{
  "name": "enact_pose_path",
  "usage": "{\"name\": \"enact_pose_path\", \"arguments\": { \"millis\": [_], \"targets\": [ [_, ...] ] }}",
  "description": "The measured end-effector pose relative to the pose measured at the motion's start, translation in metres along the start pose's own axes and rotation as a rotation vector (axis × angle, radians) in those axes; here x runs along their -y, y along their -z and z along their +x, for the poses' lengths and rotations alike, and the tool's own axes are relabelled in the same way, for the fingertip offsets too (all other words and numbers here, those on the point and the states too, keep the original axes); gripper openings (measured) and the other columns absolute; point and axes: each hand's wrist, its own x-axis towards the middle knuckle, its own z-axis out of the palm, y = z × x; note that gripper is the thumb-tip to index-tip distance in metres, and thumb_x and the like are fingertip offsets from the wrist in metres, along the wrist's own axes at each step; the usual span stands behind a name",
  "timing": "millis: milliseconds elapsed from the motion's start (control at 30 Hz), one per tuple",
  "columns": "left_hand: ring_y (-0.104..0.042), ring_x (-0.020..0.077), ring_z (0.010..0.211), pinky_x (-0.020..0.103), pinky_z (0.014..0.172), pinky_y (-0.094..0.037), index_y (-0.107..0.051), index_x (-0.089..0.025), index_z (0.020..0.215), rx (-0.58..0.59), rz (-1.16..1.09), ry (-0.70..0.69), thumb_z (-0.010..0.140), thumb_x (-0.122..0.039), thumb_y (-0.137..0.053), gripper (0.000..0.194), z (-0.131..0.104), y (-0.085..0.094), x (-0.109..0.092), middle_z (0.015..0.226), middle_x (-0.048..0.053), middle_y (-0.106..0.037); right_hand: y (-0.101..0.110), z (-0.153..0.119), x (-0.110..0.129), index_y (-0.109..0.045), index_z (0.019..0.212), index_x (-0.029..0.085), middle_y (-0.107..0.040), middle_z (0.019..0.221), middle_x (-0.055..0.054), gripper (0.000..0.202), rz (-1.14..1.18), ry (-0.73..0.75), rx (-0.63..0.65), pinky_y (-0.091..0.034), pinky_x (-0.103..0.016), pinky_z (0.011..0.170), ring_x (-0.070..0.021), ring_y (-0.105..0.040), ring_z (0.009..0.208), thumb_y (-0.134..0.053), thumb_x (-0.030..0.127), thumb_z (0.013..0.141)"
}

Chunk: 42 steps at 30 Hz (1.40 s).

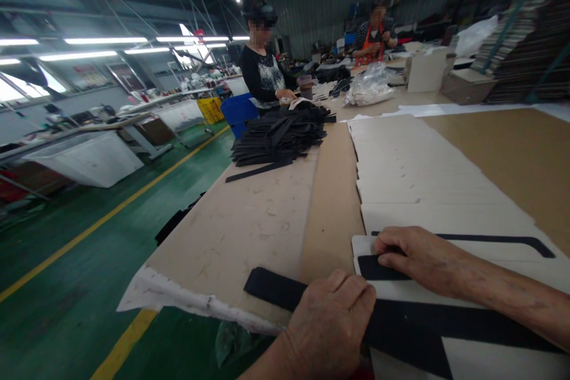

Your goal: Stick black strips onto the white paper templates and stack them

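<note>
My left hand (332, 320) is closed around black flat strips (274, 288) at the table's near edge. One end sticks out to the left of the fist, and black lengths run on to the right beneath my right forearm. My right hand (409, 252) is curled, with thumb and forefinger together at the end of another black strip (374, 268) lying on an off-white sheet (401, 290); its fingertips are partly hidden. Just beyond, a narrow black strip with a bent end (503, 239) lies across the sheets. Overlapping off-white sheets (427, 172) stretch away behind it.
A heap of black strips (280, 136) lies farther up the table (267, 214), one loose strip (258, 170) in front. Two people (267, 77) work beyond it. Plastic bags (371, 84), a box (467, 84) and tall stacked sheets (516, 29) stand at the back.
</note>
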Motion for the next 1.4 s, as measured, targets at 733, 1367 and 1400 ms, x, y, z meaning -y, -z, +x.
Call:
{"name": "enact_pose_path", "arguments": {
  "millis": [733, 1367, 1400],
  "targets": [
    [-0.056, 0.0246, 0.098, 0.036, 0.080, -0.053, -0.053, -0.015, 0.127, -0.023, 0.038, 0.016, 0.092, -0.024, -0.050, 0.037, 0.000, 0.001, -0.002, 0.117, 0.007, -0.062, -0.006, 0.000, 0.007, -0.068, 0.081, 0.022, -0.070, 0.087, -0.002, 0.016, -0.171, 0.005, -0.062, -0.041, -0.031, 0.072, -0.0200, -0.062, 0.081, -0.054, 0.016, 0.086],
    [-0.055, 0.0257, 0.111, 0.035, 0.092, -0.056, -0.059, -0.016, 0.125, -0.151, 0.097, -0.081, 0.074, -0.018, -0.057, 0.051, -0.003, -0.015, 0.017, 0.139, 0.010, -0.056, 0.064, -0.077, -0.078, -0.071, 0.091, 0.025, -0.070, 0.082, 0.000, 0.017, 0.179, -0.164, 0.093, -0.046, -0.028, 0.067, -0.0204, -0.063, 0.078, -0.064, 0.032, 0.077],
    [-0.055, 0.0251, 0.110, 0.034, 0.089, -0.057, -0.059, -0.017, 0.124, -0.204, 0.118, -0.107, 0.076, -0.018, -0.056, 0.049, -0.004, -0.021, 0.021, 0.138, 0.010, -0.057, 0.065, -0.090, -0.091, -0.071, 0.087, 0.024, -0.069, 0.082, 0.000, 0.015, 0.221, -0.189, 0.045, -0.046, -0.028, 0.069, -0.0205, -0.063, 0.078, -0.064, 0.034, 0.078]
  ]
}}
